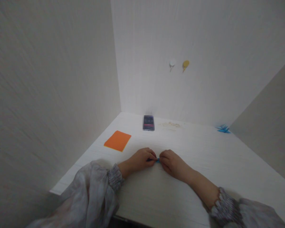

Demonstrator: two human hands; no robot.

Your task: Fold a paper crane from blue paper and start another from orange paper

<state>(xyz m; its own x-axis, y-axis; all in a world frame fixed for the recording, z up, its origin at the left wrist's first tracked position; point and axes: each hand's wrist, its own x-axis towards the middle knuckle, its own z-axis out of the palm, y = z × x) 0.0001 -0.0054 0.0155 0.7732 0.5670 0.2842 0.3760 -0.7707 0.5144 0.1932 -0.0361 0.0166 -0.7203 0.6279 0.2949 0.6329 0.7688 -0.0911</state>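
Observation:
My left hand [142,159] and my right hand [172,163] meet at the middle of the white table [204,164]. Both are closed in a pinch on a small blue piece of paper [157,160], of which only a sliver shows between the fingertips. The hands rest on the tabletop. Loose pale sleeves with gathered cuffs cover both forearms.
An orange paper square [117,140] lies to the far left of my hands. A small dark pack [148,123] stands near the back wall. A folded blue paper figure [223,129] sits at the far right corner. Two small hooks [179,65] hang on the wall.

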